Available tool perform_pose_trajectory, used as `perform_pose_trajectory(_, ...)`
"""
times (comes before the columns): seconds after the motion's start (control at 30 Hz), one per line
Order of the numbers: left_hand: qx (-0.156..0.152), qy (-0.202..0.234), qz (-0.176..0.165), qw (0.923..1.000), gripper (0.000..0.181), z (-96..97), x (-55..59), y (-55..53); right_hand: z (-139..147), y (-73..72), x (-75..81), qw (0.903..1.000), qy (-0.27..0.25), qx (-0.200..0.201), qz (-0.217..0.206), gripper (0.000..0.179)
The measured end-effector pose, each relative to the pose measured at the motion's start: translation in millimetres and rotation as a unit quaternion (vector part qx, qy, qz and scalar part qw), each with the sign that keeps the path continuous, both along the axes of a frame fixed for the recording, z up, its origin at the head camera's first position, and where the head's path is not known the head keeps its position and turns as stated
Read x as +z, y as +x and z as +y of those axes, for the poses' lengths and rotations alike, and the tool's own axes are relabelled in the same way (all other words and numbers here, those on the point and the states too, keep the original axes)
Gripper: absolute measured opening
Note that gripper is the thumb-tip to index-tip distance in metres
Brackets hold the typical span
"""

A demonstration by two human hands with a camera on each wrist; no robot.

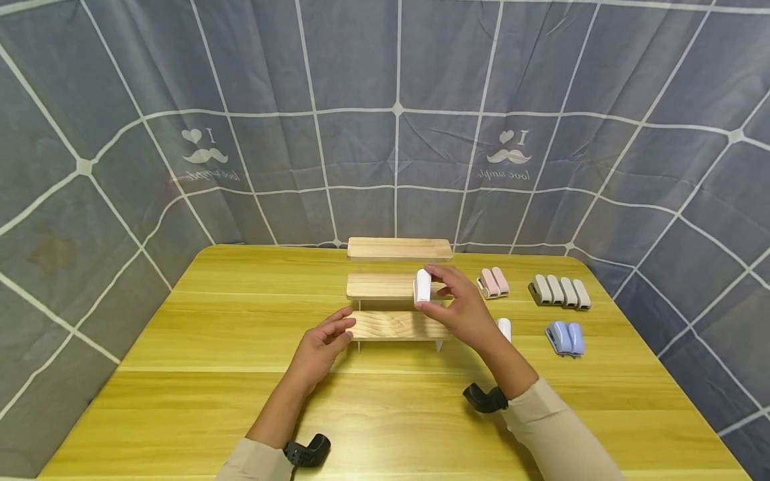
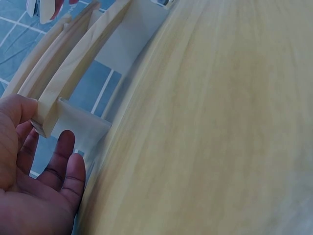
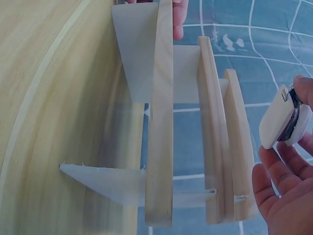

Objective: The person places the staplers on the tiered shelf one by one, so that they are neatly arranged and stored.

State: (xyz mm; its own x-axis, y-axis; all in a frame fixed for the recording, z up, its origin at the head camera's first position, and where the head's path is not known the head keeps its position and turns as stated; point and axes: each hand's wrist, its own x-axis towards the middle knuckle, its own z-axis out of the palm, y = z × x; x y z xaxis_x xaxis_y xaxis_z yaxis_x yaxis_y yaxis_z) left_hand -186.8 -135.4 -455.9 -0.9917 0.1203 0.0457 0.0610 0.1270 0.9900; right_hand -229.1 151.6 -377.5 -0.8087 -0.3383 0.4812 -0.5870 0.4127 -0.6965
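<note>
A three-tier display stand of light wood boards (image 1: 397, 326) on pale translucent side supports (image 2: 80, 120) stands mid-table. My left hand (image 1: 321, 347) is at the left end of its lowest board, thumb and forefinger pinching the board's corner and the other fingers loosely bent beside the support. My right hand (image 1: 466, 304) holds a small white stapler-like gadget (image 1: 423, 287) between thumb and fingers, upright in front of the middle board (image 1: 379, 286). In the right wrist view the gadget (image 3: 276, 120) shows a dark inner part and a bit of metal at one end.
Right of the stand lie two pink gadgets (image 1: 494, 283), a row of several grey-white ones (image 1: 559, 291) and two blue ones (image 1: 565, 338). Another white one (image 1: 504, 327) is partly hidden by my right forearm. A grey gridded curtain (image 1: 361, 147) hangs behind the table.
</note>
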Motion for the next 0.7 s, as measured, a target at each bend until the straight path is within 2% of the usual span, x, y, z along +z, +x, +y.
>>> perform_pose_trajectory(0.37, -0.002, 0.005, -0.002, 1.0000, 0.028, -1.6, 2.1, 2.2, -11.5, -1.1, 5.2, 0.9997, 0.017, 0.016, -0.004, 0.064)
perform_pose_trajectory(0.7, -0.001, 0.002, 0.002, 1.0000, 0.029, -1.9, 3.2, 0.9, -16.4, -10.0, 13.4, 0.9984, 0.042, 0.026, 0.027, 0.063)
